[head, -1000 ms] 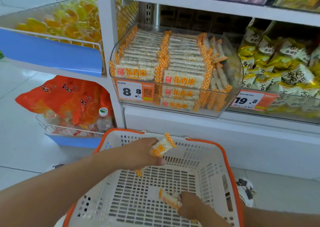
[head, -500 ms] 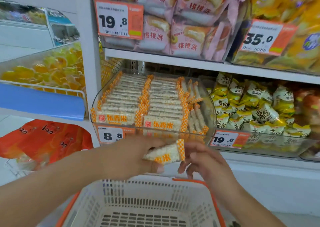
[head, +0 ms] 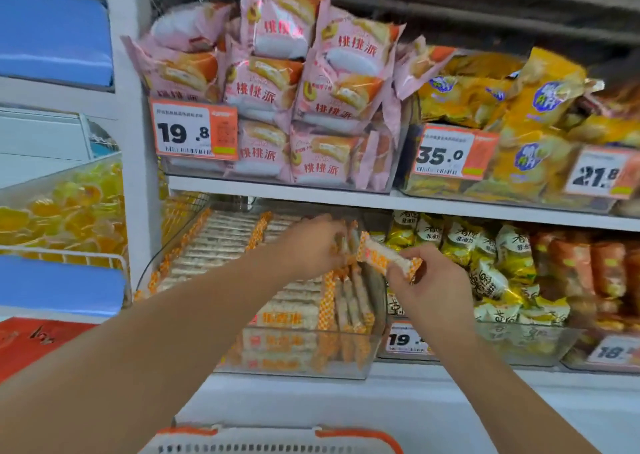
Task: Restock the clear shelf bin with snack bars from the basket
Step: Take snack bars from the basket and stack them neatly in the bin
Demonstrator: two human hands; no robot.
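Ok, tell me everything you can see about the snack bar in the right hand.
The snack bar is a slim pale bar in a clear-looking wrapper with orange and white checked ends and orange print on its face. The right hand pinches its right end, holding it tilted, left end higher, above the right side of the clear bin. The left hand is at its left end, among upright bars; whether it touches is unclear.

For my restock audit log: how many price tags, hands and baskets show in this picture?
Price tags: 5 (19.8, 35.0, 21.8, a partly hidden 19, a cut-off 18)
Hands: 2 (left hand; right hand, pinching a snack bar)
Basket: 1
Total: 8
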